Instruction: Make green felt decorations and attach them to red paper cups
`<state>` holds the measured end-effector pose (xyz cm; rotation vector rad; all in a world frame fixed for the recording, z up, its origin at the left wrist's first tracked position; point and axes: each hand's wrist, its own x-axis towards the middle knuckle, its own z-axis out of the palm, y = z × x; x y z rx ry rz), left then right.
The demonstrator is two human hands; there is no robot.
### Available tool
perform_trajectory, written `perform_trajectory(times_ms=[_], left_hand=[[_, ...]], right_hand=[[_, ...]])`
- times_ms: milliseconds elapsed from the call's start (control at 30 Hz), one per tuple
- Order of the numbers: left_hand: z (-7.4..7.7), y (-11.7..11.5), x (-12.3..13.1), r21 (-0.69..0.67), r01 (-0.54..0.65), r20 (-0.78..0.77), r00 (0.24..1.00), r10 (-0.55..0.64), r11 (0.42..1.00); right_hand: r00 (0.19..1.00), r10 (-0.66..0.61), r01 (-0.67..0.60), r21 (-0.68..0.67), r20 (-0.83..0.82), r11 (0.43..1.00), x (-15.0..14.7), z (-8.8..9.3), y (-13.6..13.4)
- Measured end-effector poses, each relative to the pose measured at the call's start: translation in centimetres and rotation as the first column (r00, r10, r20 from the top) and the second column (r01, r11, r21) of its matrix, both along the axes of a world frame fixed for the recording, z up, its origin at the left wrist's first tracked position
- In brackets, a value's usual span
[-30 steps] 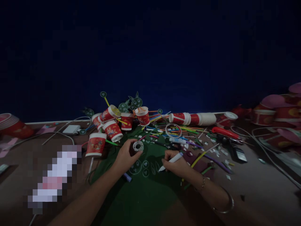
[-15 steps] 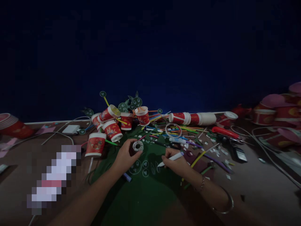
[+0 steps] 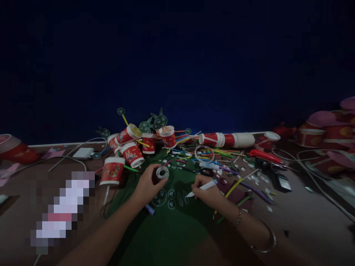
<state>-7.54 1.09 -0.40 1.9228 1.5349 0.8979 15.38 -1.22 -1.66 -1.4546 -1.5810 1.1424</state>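
Observation:
My right hand grips a white marker pen, its tip down at the right one of two leaf-shaped outlines on the dark green paper. My left hand is closed around a roll of tape, a pale ring with dark marks, held between thumb and fingers over the sheet. Just below that hand is a drawn round face, partly covered by it. Two small circles with hearts inside lie between the face and the leaf shapes. A purple pen cap rests under my left wrist.
Red paper cups with straws and green cutouts stand at the back left. Coloured straws and paper scraps spread behind and right of the sheet. A red-handled tool, a stack of cups and cables lie to the right.
The marker tip has shifted very slightly by the right leaf outline. My left hand and the roll of tape stay in place.

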Motion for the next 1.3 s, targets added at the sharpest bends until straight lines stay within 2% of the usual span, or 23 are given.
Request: perform_trajectory(times_ms=[600,767,1067,1300], left_hand=[[0.31,-0.05,0.09,-0.019,-0.001,0.008,1.0,0.001,1.0],[0.07,0.02,0.01,-0.031,0.011,0.034,0.999,-0.01,0.999],[0.09,-0.02,-0.07,-0.022,0.006,0.003,1.0,-0.006,1.0],[0.36,-0.06,0.05,-0.025,-0.004,-0.008,1.0,0.003,1.0]], right_hand=[[0.997,0.069,-0.073,-0.099,-0.045,0.992,0.09,0.22,-0.17],[0.998,0.021,-0.024,-0.059,-0.06,0.998,0.14,0.16,-0.06],[1.0,0.023,-0.023,-0.01,-0.013,1.0,0.1,0.04,-0.07],[0.998,0.062,-0.064,-0.067,-0.031,0.996,-0.09,0.2,-0.23]])
